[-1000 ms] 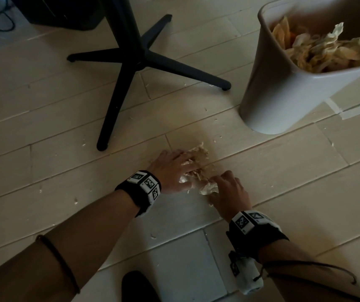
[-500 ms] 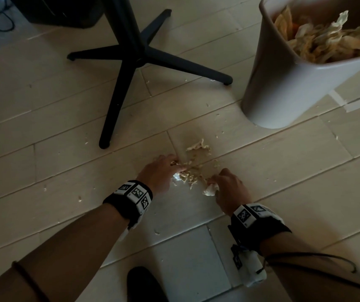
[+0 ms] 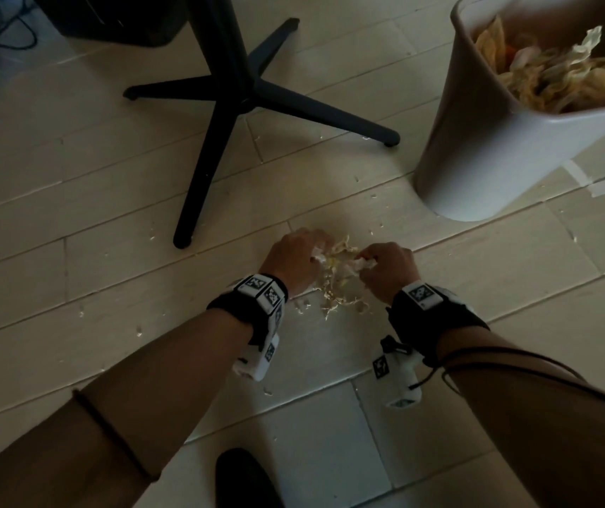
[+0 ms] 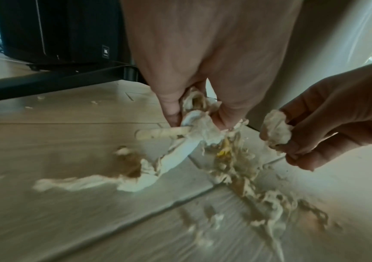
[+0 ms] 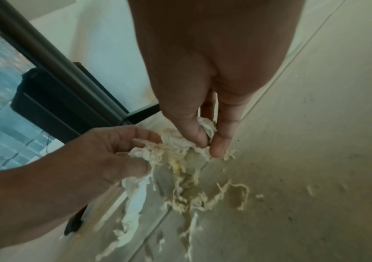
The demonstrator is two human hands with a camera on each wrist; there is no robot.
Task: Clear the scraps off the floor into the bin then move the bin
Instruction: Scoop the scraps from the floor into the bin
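A heap of pale shredded scraps [image 3: 337, 276] lies on the light plank floor between my hands. My left hand [image 3: 295, 260] pinches a white crumpled wad with strands hanging from it [image 4: 198, 127]. My right hand [image 3: 385, 265] pinches another small wad of scraps [image 5: 206, 128], seen also in the left wrist view [image 4: 275, 129]. Loose strands trail on the floor below both hands [image 5: 194, 193]. The grey bin [image 3: 484, 159] stands at the upper right, filled with crumpled husk-like scraps [image 3: 564, 78].
A black four-legged stand base [image 3: 242, 93] spreads over the floor to the upper left of the heap. A black box [image 3: 110, 20] sits behind it, with cables at the far left. Small crumbs dot the planks. A dark shoe tip [image 3: 246, 478] shows at the bottom.
Both hands have lifted slightly off the floor, drawing scraps up between them. The heap now hangs in strands from the fingers, with loose bits left nearer to me.
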